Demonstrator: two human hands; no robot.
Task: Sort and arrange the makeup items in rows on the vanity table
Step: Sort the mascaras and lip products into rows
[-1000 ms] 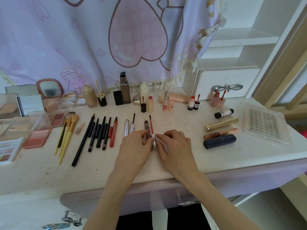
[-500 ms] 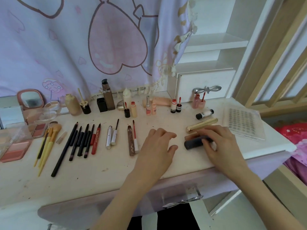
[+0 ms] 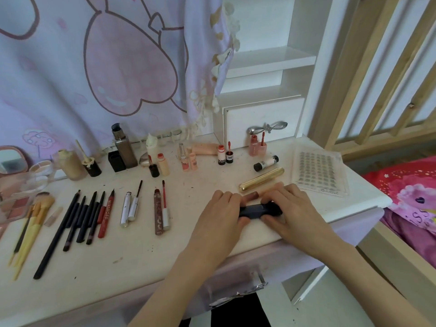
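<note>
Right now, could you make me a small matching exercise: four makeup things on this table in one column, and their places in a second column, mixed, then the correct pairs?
Things:
1. dark blue tube
2. gold tube
3. red pen
4. yellow-handled brushes

Places:
A. far left of the front row
B. between the left hand and the right hand, held by both
C. right end of the pencil group
D. lying just behind the hands

Pairs: 1-B, 2-D, 3-C, 4-A
</note>
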